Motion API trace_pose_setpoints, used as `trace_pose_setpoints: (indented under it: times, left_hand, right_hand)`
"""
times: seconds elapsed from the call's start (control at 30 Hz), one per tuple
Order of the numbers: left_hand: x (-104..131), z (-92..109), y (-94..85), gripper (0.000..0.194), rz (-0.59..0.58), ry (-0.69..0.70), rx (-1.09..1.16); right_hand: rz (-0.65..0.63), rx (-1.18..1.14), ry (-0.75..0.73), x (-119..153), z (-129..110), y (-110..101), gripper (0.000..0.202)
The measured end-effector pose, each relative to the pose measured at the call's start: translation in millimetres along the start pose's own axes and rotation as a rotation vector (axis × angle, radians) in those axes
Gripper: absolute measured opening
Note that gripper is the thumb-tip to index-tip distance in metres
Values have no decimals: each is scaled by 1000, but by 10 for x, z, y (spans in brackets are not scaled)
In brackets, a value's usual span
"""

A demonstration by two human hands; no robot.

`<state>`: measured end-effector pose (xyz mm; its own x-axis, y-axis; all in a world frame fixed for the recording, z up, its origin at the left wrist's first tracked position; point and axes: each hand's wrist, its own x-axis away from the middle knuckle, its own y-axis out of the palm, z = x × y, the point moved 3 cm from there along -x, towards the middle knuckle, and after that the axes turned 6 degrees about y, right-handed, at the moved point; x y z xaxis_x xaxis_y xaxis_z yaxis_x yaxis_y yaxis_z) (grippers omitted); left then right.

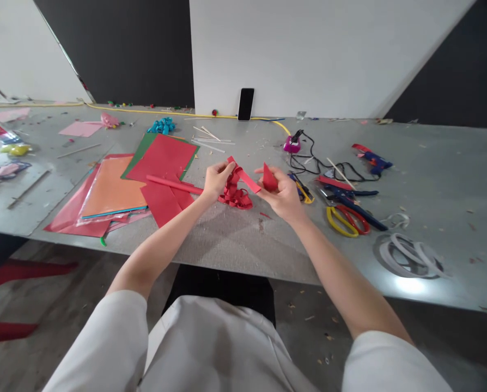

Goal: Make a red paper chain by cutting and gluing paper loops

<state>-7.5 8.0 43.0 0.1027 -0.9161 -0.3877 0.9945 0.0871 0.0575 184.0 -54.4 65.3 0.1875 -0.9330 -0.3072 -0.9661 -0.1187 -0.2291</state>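
My left hand (218,178) pinches one end of a red paper strip (248,181) near the middle of the table. The other end of the strip runs to the fingers of my right hand (283,195), which are closed on it. A pointed red paper piece (269,177) also shows in my right hand. Between and just below the hands, a curly red paper bundle (237,198) lies on the table. To the left, a rolled red paper tube (174,185) reaches to my left wrist.
Red sheets (165,158) and an orange sheet (113,188) are stacked at left. A phone (245,104) leans on the wall behind. Scissors (341,222), a glue gun (372,160), black cable and white tape rolls (409,256) lie at right.
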Motion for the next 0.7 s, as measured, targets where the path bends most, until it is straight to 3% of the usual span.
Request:
trace_pose_setpoints:
  times: [0.17,0.27,0.37,0.47,0.6,0.7]
  left_hand:
    - [61,219,50,39,-92,108,-44]
    - [71,330,43,38,-129,167,-102]
    - [61,379,25,38,-138,169,-117]
    - [55,397,27,39,-147,174,-85]
    - [69,415,43,33,-157,222,-57]
    - [95,415,76,27,-261,236,-4]
  right_hand:
    - [105,-3,-67,39,-27,-37,41]
    - [60,1,-136,83,-74,-51,41]
    - [-28,74,-217,134,-144,-38,27]
    - [-29,92,-281,157,-191,-28,16]
    - [-14,49,-255,136,-193,1,19]
    - [22,44,-158,107,-184,14,25]
